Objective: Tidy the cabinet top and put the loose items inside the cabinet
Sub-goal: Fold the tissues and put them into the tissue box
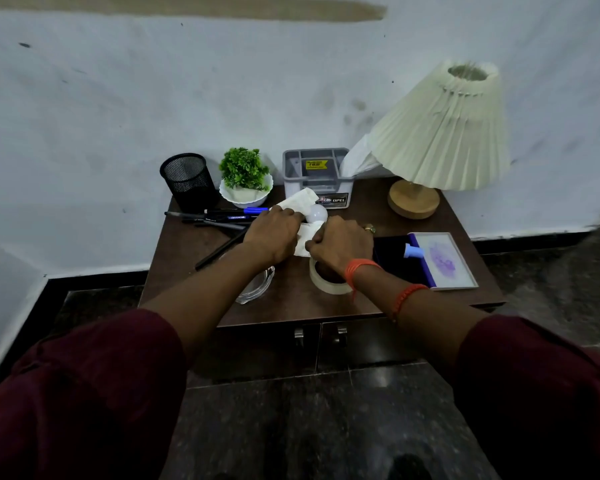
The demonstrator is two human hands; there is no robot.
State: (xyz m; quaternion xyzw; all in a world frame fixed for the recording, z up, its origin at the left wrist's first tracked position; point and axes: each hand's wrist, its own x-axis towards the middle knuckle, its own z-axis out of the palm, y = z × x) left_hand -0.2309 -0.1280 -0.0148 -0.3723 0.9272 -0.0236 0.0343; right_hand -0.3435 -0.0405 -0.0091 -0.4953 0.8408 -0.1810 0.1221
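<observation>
On the cabinet top, mid-bench, both hands work a white box around a bulb: left hand and right hand closed on its flaps. Looks like boxing comes first; next, open the shut doors.

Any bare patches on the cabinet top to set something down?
Bare wood between lamp base and stamp pad, and along the front edge right of the tape roll. Crowded: pens on the left and the centre under both hands.
</observation>
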